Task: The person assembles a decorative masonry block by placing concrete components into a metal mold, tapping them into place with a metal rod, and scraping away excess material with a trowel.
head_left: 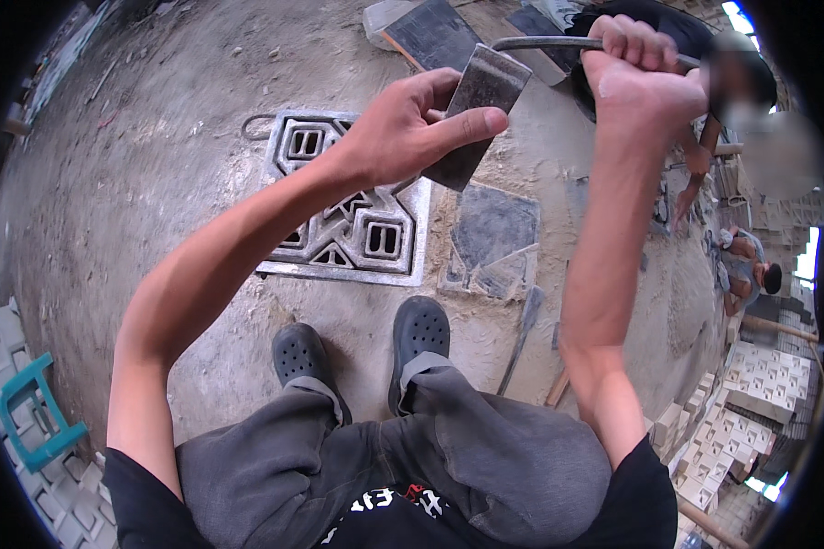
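Note:
My left hand (403, 137) grips a dark, flat rectangular metal plate (485, 91), thumb across its front face and fingers behind. My right hand (645, 73) is closed round a bent metal rod (549, 42), raised at the upper right. The rod's far end comes to the plate's top edge; whether the two are joined I cannot tell. Below my left forearm, a patterned metal mould (403, 197) with slots and geometric openings lies on the ground, partly hidden by the arm. Right of it sits a dark square slab (499, 224) dusted with pale powder.
A long dark flat tool (522, 339) lies near my right shoe (421, 329). Further dark boards (430, 32) are at the top. People (751, 265) are at the right, near stacked pale blocks (737, 439). A teal plastic frame (41, 412) stands at the left.

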Motion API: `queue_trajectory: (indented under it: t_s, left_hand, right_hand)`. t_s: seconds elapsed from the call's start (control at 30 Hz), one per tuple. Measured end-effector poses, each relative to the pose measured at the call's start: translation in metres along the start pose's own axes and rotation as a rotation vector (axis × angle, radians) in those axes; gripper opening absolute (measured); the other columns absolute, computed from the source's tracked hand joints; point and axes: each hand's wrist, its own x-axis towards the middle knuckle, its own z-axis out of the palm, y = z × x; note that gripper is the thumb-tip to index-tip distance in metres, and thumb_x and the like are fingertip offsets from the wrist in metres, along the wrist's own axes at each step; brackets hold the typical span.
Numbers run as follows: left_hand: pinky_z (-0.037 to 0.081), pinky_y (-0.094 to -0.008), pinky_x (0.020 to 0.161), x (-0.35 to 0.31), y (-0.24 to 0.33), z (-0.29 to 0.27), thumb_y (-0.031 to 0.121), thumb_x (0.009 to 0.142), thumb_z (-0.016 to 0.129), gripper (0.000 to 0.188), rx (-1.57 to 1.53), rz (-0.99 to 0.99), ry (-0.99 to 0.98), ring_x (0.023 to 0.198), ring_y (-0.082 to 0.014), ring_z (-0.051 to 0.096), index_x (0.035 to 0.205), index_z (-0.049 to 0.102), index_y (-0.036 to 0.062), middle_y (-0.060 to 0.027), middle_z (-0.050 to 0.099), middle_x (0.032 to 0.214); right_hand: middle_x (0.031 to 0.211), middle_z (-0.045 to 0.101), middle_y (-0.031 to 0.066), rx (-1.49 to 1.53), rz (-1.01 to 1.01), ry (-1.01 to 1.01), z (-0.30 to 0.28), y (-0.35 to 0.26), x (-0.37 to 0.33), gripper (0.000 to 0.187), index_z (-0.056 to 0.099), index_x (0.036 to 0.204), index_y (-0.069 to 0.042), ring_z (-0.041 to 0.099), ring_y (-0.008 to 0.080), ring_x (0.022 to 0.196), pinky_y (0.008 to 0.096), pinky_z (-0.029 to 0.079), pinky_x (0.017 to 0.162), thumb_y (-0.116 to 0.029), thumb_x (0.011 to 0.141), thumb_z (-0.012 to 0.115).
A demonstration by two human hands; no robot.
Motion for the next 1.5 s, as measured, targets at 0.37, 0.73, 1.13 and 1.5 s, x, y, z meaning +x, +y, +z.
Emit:
queue_trajectory:
  t_s: [0.37, 0.73, 1.13, 1.5]
  left_hand:
    - [0.058, -0.0306, 0.075, -0.031, -0.020, 0.017, 0.040, 0.092, 0.069, 0.056, 0.275, -0.426, -0.093, 0.086, -0.0170, 0.069, 0.126, 0.057, -0.0026, -0.0114, 0.070, 0.100]
    - [0.056, -0.0341, 0.068, -0.027, -0.018, 0.030, 0.044, 0.088, 0.071, 0.053, 0.656, -0.416, -0.328, 0.076, -0.0237, 0.072, 0.110, 0.065, -0.0038, -0.0173, 0.072, 0.085]
    - [0.052, -0.0374, 0.094, -0.060, -0.020, -0.039, 0.025, 0.095, 0.065, 0.044, 0.629, -0.188, -0.004, 0.108, -0.0242, 0.065, 0.131, 0.056, 0.0021, -0.0153, 0.067, 0.119]
    - [0.038, -0.0401, 0.108, -0.121, -0.046, -0.110, 0.021, 0.091, 0.068, 0.037, 1.156, -0.097, 0.155, 0.127, -0.0306, 0.052, 0.123, 0.061, 0.0036, -0.0146, 0.059, 0.133]
  right_hand:
    - [0.058, 0.043, -0.0062, -0.826, 0.066, 0.024, -0.054, -0.020, -0.030, 0.029, 0.064, 0.086, -0.004, 0.035, 0.0025, 0.044, 0.0222, 0.024, 0.040, -0.029, 0.099, 0.058]
    - [0.063, 0.056, -0.0023, -0.939, 0.876, -0.123, -0.120, 0.028, -0.142, 0.050, 0.068, 0.086, -0.005, 0.049, 0.0079, 0.055, 0.0252, 0.036, 0.049, -0.054, 0.082, 0.076]
    - [0.084, 0.069, 0.0179, -2.060, 0.467, 0.176, -0.226, -0.070, -0.117, 0.061, 0.068, 0.089, 0.002, 0.067, 0.0256, 0.078, 0.0366, 0.052, 0.072, -0.056, 0.074, 0.076]
    - [0.104, 0.069, 0.0273, -2.133, 0.602, 0.683, -0.397, -0.102, -0.155, 0.077, 0.065, 0.105, 0.011, 0.067, 0.0384, 0.102, 0.0432, 0.051, 0.089, -0.057, 0.070, 0.076]
